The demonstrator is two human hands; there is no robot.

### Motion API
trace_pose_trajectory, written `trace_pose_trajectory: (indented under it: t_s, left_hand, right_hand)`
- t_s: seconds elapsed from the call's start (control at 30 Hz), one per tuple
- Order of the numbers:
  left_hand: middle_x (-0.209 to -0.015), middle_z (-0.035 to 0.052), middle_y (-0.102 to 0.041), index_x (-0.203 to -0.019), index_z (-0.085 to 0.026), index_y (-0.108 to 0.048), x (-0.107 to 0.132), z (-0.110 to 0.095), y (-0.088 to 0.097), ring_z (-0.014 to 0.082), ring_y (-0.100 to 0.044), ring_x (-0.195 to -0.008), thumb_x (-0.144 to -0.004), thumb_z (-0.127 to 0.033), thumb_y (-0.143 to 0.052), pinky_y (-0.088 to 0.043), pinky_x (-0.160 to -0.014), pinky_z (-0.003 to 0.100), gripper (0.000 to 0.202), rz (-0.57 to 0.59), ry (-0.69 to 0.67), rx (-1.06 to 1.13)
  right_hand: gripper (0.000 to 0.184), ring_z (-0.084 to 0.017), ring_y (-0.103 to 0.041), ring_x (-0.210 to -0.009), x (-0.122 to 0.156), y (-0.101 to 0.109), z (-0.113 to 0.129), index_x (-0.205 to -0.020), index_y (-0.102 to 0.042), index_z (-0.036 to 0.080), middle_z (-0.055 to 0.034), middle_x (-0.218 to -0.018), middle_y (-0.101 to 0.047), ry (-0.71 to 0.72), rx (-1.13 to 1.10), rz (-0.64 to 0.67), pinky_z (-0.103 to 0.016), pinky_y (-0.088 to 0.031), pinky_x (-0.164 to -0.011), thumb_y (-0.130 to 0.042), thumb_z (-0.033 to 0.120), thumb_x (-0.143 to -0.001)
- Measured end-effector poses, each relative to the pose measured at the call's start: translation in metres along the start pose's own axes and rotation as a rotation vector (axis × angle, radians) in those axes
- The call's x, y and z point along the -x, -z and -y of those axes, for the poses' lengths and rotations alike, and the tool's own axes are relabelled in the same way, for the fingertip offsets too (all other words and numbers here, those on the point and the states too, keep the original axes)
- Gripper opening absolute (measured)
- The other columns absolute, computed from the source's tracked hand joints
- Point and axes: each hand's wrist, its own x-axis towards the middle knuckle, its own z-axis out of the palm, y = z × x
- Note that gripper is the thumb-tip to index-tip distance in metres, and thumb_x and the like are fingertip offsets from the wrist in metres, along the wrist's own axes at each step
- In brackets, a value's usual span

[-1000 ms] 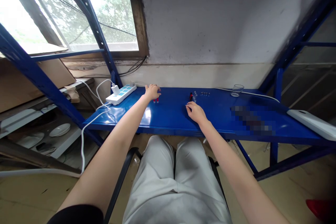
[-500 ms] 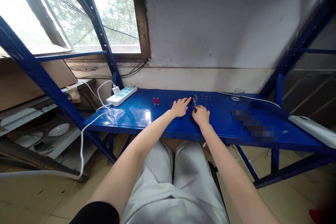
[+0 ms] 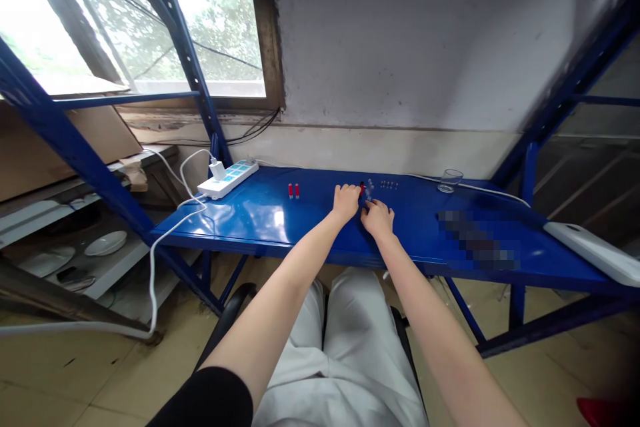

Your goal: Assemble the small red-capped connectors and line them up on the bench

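Observation:
My left hand (image 3: pixel 346 201) is over the blue tabletop with its fingers curled together. At their tips is a small red-and-black piece (image 3: pixel 362 189). Close by on the right, my right hand (image 3: pixel 379 219) has its fingers bent inward; what lies between its fingertips is too small to tell. Just beyond both hands is a cluster of small clear pieces (image 3: pixel 370 185). A row of several tiny pieces (image 3: pixel 389 185) lies to the right of it. Farther left, two short red cylinders (image 3: pixel 294 191) stand side by side.
A white power strip (image 3: pixel 229 180) with a plugged-in charger sits at the table's left end. Toward the right are a clear glass (image 3: pixel 450 180), a blurred-out dark object (image 3: pixel 477 240) and a white device (image 3: pixel 593 250). Blue rack posts (image 3: pixel 193 60) rise behind the table.
My left hand has shifted slightly right, and its outstretched fingers have curled in at the red-and-black piece. My right hand stays beside it, nearly unchanged. The camera view has shifted slightly.

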Motion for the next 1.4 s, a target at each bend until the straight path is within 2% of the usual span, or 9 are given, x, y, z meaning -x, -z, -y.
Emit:
trace_pose_trajectory:
  t_s: [0.2,0.33,0.47,0.63,1.0,1.1,1.2,1.3,1.4]
  left_hand:
    - [-0.096,0.0074,-0.063,-0.092,-0.019,-0.057,0.014,0.013,0.008,0.0214,-0.054,-0.094,-0.084,-0.02,-0.043,-0.035,-0.08,0.037,0.016,-0.081,0.123,0.159]
    - [-0.09,0.0044,-0.064,-0.089,-0.019,-0.058,0.032,0.028,0.013,0.0175,-0.057,-0.084,-0.081,-0.022,-0.05,-0.039,-0.078,0.033,0.012,-0.207,0.237,0.355]
    - [-0.083,0.0038,-0.064,-0.085,-0.017,-0.059,0.048,0.038,0.014,0.0135,-0.056,-0.071,-0.077,-0.024,-0.054,-0.044,-0.069,0.027,0.011,-0.333,0.336,0.604]
    - [-0.079,0.004,-0.062,-0.081,-0.016,-0.059,0.056,0.041,0.015,0.0123,-0.056,-0.07,-0.076,-0.025,-0.056,-0.045,-0.066,0.024,0.01,-0.463,0.398,0.781]
    - [-0.077,0.0037,-0.061,-0.08,-0.017,-0.059,0.06,0.04,0.02,0.0123,-0.055,-0.069,-0.075,-0.023,-0.057,-0.044,-0.066,0.025,0.008,-0.465,0.413,0.798]
    - [-0.077,0.0041,-0.062,-0.08,-0.016,-0.059,0.06,0.04,0.02,0.0126,-0.055,-0.069,-0.075,-0.023,-0.057,-0.045,-0.066,0.025,0.008,-0.45,0.417,0.792]
    - [-0.077,0.0045,-0.062,-0.08,-0.016,-0.059,0.059,0.042,0.019,0.0128,-0.056,-0.069,-0.074,-0.022,-0.057,-0.045,-0.066,0.025,0.008,-0.45,0.427,0.785]
    - [-0.076,0.0045,-0.062,-0.08,-0.016,-0.059,0.059,0.043,0.017,0.0129,-0.056,-0.069,-0.074,-0.021,-0.057,-0.045,-0.067,0.025,0.008,-0.465,0.425,0.777]
    - [-0.076,0.0043,-0.061,-0.079,-0.016,-0.059,0.058,0.043,0.016,0.0126,-0.056,-0.068,-0.074,-0.021,-0.057,-0.045,-0.067,0.025,0.008,-0.463,0.419,0.78]
  right_hand:
    - [0.041,-0.032,-0.036,-0.123,-0.008,0.001,0.001,-0.12,-0.055,0.019,-0.0151,-0.132,-0.044,-0.047,-0.013,0.125,-0.057,-0.023,-0.099,-0.039,0.032,-0.085]
    - [0.046,-0.031,-0.033,-0.125,-0.017,0.008,0.005,-0.126,-0.05,0.018,-0.013,-0.136,-0.039,-0.109,0.018,0.235,-0.054,-0.023,-0.1,-0.031,0.035,-0.088]
    - [0.051,-0.032,-0.032,-0.125,-0.024,0.01,0.009,-0.13,-0.046,0.016,-0.0133,-0.138,-0.037,-0.146,0.049,0.319,-0.053,-0.022,-0.101,-0.027,0.039,-0.089]
    - [0.052,-0.031,-0.032,-0.125,-0.024,0.002,0.008,-0.13,-0.046,0.016,-0.0134,-0.136,-0.039,-0.13,0.055,0.278,-0.054,-0.02,-0.102,-0.025,0.04,-0.089]
    - [0.049,-0.034,-0.036,-0.121,-0.023,-0.006,0.0,-0.123,-0.054,0.014,-0.016,-0.131,-0.043,-0.088,-0.02,0.183,-0.055,-0.021,-0.1,-0.03,0.038,-0.088]
    - [0.043,-0.034,-0.043,-0.112,-0.02,-0.01,-0.002,-0.109,-0.062,0.015,-0.0172,-0.121,-0.05,-0.03,-0.046,0.104,-0.055,-0.028,-0.094,-0.031,0.035,-0.088]
    - [0.041,-0.029,-0.052,-0.094,-0.016,-0.011,-0.001,-0.09,-0.067,0.017,-0.016,-0.101,-0.057,0.15,-0.107,0.039,-0.046,-0.039,-0.081,-0.03,0.034,-0.089]
    - [0.037,-0.023,-0.053,-0.082,-0.011,-0.005,0.005,-0.086,-0.063,0.018,-0.0126,-0.088,-0.056,0.376,-0.221,-0.033,-0.036,-0.042,-0.072,-0.03,0.036,-0.089]
    - [0.03,-0.02,-0.052,-0.078,-0.008,0.003,0.012,-0.087,-0.056,0.019,-0.0094,-0.084,-0.054,0.454,-0.355,-0.126,-0.031,-0.042,-0.07,-0.032,0.038,-0.089]
